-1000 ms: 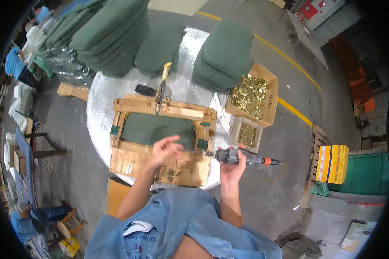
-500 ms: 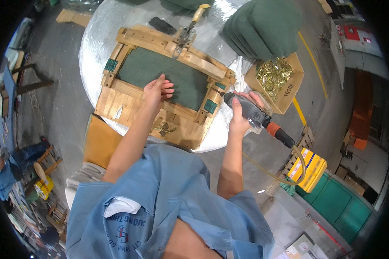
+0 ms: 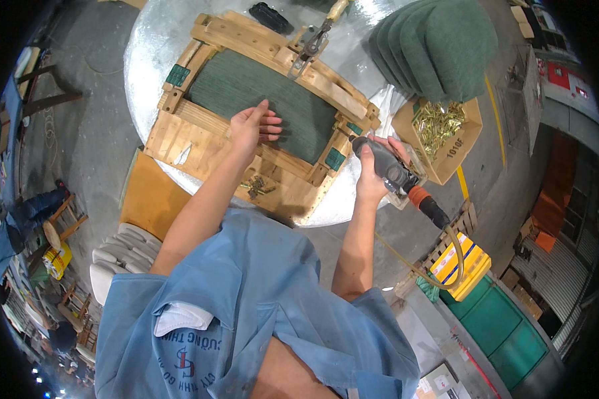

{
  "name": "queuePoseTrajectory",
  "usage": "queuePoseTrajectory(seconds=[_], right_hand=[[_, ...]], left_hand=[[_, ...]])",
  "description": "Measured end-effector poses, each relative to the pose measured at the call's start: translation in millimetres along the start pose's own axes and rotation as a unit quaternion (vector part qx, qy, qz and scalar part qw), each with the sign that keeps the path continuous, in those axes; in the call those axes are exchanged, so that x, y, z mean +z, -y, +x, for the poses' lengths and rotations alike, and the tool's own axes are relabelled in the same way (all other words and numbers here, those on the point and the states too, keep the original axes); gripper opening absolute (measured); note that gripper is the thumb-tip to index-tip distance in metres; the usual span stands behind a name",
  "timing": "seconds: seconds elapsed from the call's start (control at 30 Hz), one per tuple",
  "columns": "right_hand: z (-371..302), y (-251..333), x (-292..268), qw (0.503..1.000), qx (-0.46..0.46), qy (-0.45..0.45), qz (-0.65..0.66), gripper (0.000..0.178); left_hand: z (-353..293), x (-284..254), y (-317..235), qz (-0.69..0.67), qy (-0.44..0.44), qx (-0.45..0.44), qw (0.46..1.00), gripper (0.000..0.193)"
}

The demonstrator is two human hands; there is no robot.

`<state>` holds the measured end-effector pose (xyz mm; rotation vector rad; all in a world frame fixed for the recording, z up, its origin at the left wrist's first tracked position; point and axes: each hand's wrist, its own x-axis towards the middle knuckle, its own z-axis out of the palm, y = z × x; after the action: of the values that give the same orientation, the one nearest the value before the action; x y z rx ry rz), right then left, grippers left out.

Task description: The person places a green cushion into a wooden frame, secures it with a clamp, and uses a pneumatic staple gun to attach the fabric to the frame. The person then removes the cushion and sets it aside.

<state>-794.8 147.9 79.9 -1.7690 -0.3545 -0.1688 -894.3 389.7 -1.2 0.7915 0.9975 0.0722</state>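
My left hand (image 3: 251, 131) hovers over the dark green panel (image 3: 259, 90), its fingers curled and thumb against the index finger; what it holds, if anything, is hidden. The panel lies inside a wooden frame jig (image 3: 239, 36) with green pads at its corners. A metal toggle clamp (image 3: 311, 45) sits on the jig's far rail. My right hand (image 3: 373, 178) grips a grey air driver (image 3: 387, 166) with an orange collar, its tip near the jig's right corner. A small pile of brass-coloured fittings (image 3: 256, 187) lies on the jig's near board.
A carton of brass-coloured fittings (image 3: 456, 149) stands to the right, below a stack of green padded panels (image 3: 432, 46). The driver's hose (image 3: 460, 259) loops past a yellow box (image 3: 469, 266). A black object (image 3: 271, 18) lies on the wrapped round table (image 3: 143, 86). Grey pads (image 3: 123, 256) are stacked at left.
The view has shifted slightly, so the jig and carton sit differently in the picture. Both hands keep nearly the same places over the jig, the driver still in my right hand.
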Motion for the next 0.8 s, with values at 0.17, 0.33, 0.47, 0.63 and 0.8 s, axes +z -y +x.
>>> queuePoseTrajectory(seconds=[0.17,0.33,0.47,0.63,0.8], right_hand=[[-1,3,-1,1.0,0.008,-0.014,0.025,0.055],[-2,-1,-3,0.999,0.016,-0.031,0.036,0.056],[-2,-3,-3,0.999,0.009,-0.031,0.043,0.056],[1,-3,-3,0.999,0.004,-0.027,0.034,0.057],[10,-1,-7,1.0,0.019,0.014,0.015,0.055]], left_hand=[[2,-1,0,0.005,0.002,-0.003,1.0,0.043],[-1,1,-3,0.004,0.004,-0.006,1.0,0.043],[0,1,-3,0.006,0.0,-0.002,1.0,0.043],[0,2,-2,0.01,-0.004,-0.007,1.0,0.042],[-1,2,0,0.006,-0.004,-0.007,1.0,0.041]])
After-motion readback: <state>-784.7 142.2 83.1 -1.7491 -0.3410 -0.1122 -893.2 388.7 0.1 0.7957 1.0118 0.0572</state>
